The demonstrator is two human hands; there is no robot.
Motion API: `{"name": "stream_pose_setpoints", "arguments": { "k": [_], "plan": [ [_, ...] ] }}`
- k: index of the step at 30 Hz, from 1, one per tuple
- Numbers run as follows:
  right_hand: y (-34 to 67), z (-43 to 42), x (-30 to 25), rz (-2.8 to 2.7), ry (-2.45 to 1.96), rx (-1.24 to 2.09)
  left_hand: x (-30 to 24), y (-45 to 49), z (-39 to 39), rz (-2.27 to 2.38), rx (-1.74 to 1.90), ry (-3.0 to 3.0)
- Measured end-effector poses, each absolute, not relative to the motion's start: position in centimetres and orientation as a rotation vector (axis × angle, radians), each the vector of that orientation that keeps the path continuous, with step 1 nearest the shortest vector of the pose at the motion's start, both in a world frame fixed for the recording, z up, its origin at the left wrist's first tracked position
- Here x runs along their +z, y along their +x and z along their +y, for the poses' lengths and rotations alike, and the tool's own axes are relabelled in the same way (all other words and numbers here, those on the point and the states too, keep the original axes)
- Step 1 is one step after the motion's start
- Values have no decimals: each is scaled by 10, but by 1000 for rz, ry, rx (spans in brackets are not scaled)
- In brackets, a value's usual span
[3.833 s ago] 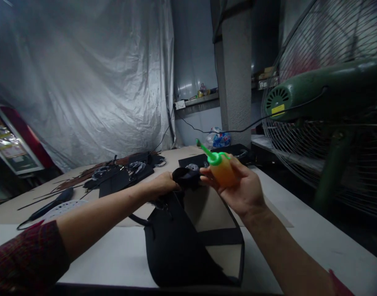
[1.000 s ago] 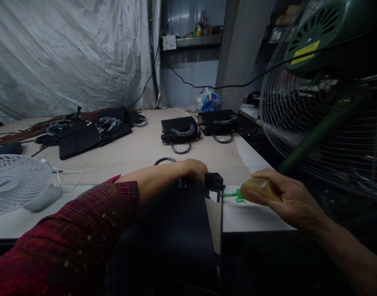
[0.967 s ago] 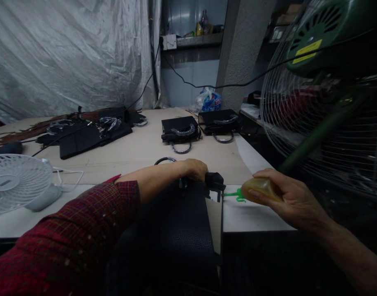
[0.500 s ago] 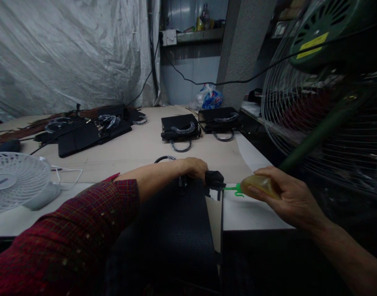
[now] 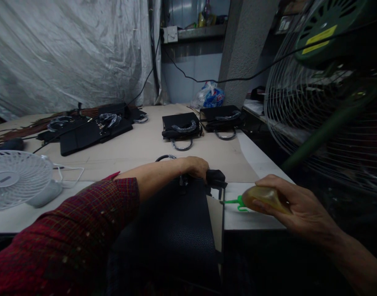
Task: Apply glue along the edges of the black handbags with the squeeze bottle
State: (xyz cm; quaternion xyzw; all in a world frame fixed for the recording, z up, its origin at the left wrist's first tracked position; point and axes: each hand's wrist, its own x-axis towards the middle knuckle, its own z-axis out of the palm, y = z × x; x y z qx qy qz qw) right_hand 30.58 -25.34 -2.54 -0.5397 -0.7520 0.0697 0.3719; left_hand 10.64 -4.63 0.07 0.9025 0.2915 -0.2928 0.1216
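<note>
A yellow label (image 5: 319, 39) is stuck on the green housing of the large fan (image 5: 333, 119), its print too small to read. The small white fan (image 5: 18, 179) carries a dark plate at its hub, likewise unreadable, and the blue and red print on the knotted plastic sack (image 5: 213, 96) cannot be made out.

The squeeze bottle (image 5: 264, 199), filled with something amber, shows no writing. It lies between the thumb and fingers of the right grip (image 5: 294, 205), which is pressed firmly around it. Its green nozzle (image 5: 233, 201) points leftward, the tip at the side edge of the black bag (image 5: 182, 234), just beside the beige lining (image 5: 216, 222).

The bag stands at the near edge of the worktop (image 5: 139, 160), below the left grip (image 5: 196, 166). That one is curled closed on the bag's top, with a black fold (image 5: 216, 178) sticking out on the bottle's side; its fingertips are hidden. Farther back, two finished-looking handbags (image 5: 180, 125) lie with plastic-wrapped handles
</note>
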Motion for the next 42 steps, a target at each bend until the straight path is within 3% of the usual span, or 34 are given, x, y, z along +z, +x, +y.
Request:
{"name": "stream_pose_setpoints", "arguments": {
  "k": [25,42],
  "plan": [
    [309,-250,-30,-1830,-1439,92,-1,106,-45,843,-864,2606],
    [305,-272,-40,-1790,-1289,391,12,94,-56,932,-898,2580]
  ]
}}
